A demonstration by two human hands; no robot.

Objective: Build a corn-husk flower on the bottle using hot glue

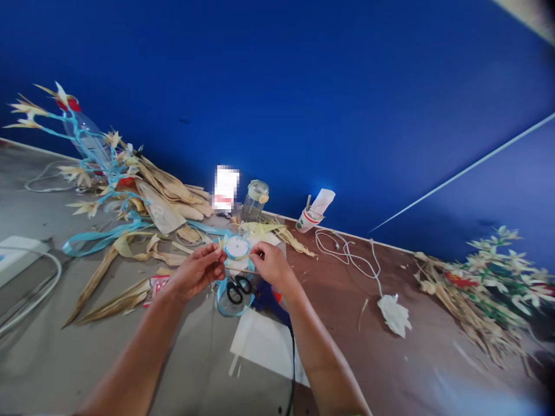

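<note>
L hand (197, 271) & R hand (271, 266) each pinch an end of thin strip (241, 270) just in front of ribbon spool (236, 247). Prob best: hold it taut, level, fingertip grip.

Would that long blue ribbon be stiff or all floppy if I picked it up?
Probably floppy: the blue ribbon lies in loose curls across the table. It looks thin and flat, so it is likely very light. It winds among dried leaves, so it might snag when pulled.
</note>
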